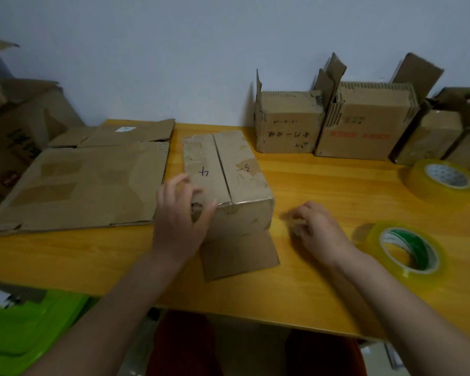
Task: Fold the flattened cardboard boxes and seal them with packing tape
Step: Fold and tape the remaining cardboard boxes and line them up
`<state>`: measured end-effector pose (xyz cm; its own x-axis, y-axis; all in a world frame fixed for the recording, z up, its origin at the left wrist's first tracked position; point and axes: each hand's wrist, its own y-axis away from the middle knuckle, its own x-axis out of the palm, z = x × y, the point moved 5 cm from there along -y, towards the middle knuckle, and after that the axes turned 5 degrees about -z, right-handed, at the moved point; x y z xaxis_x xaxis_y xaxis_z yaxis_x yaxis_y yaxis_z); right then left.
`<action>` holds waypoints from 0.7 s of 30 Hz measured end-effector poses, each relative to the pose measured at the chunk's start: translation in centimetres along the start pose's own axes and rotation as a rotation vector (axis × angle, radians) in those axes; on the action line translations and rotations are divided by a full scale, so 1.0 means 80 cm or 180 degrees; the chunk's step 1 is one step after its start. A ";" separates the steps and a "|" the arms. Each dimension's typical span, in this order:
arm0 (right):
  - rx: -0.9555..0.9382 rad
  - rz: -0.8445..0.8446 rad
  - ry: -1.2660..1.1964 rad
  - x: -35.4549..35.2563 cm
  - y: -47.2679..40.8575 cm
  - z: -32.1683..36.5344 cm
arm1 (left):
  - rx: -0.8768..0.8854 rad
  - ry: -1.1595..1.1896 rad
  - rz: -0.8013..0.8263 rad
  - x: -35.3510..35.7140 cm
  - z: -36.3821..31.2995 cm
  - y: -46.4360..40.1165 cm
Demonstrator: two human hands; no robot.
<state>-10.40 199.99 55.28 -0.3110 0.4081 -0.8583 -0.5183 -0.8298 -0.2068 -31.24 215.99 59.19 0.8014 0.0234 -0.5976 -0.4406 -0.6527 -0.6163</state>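
A folded cardboard box stands in the middle of the yellow table, its two top flaps meeting at a seam, with tape over the seam's near end. One lower flap lies flat on the table toward me. My left hand grips the box's near left corner, thumb on the top edge. My right hand hovers over the table to the right of the box, fingers loosely curled, blurred; whether it holds anything I cannot tell. A tape roll lies just right of that hand.
Flattened boxes lie at the left. Three open-topped folded boxes stand along the wall at the back right. A second tape roll lies at the far right. A green bin sits below the table's left edge.
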 end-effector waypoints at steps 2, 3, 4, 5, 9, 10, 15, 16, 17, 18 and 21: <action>-0.0202 0.0108 0.0869 0.003 0.013 -0.011 | 0.0325 -0.0325 0.0276 0.010 -0.038 -0.005; -0.0245 0.0133 0.0994 0.003 0.017 -0.013 | 0.0390 -0.0493 0.0610 0.020 -0.056 -0.006; -0.0215 0.0104 0.1111 0.000 0.018 -0.015 | 0.0413 -0.0709 0.0947 0.034 -0.068 -0.004; -0.0087 0.0066 0.1293 -0.006 0.017 -0.017 | 0.0446 -0.0961 0.1173 0.047 -0.078 -0.002; 0.0600 -0.0181 0.2185 -0.040 0.006 -0.024 | 0.0627 -0.1498 0.1453 0.074 -0.095 0.018; 0.0546 -0.0328 0.2058 -0.044 0.002 -0.020 | 0.0729 -0.1447 0.1475 0.074 -0.097 0.022; 0.0214 -0.0612 -0.0458 -0.045 -0.008 0.032 | 0.1434 -0.0505 0.1377 0.035 -0.077 0.033; 0.0235 -0.0630 -0.0704 -0.043 -0.007 0.038 | 0.1345 -0.0461 0.1252 0.025 -0.067 0.031; 0.0301 -0.0670 -0.0847 -0.042 -0.007 0.040 | 0.1160 -0.0453 0.1065 0.015 -0.060 0.030; 0.0401 -0.0725 -0.0942 -0.042 -0.008 0.040 | 0.0918 -0.0493 0.0895 0.005 -0.059 0.027; 0.0755 -0.0933 -0.0988 -0.045 -0.015 0.040 | 0.0405 -0.1021 0.1044 0.002 -0.068 0.034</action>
<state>-11.16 200.75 60.13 -0.3291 0.7357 -0.5920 -0.7755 -0.5682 -0.2751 -30.12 210.09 60.23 0.4553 0.0772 -0.8870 -0.7116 -0.5672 -0.4146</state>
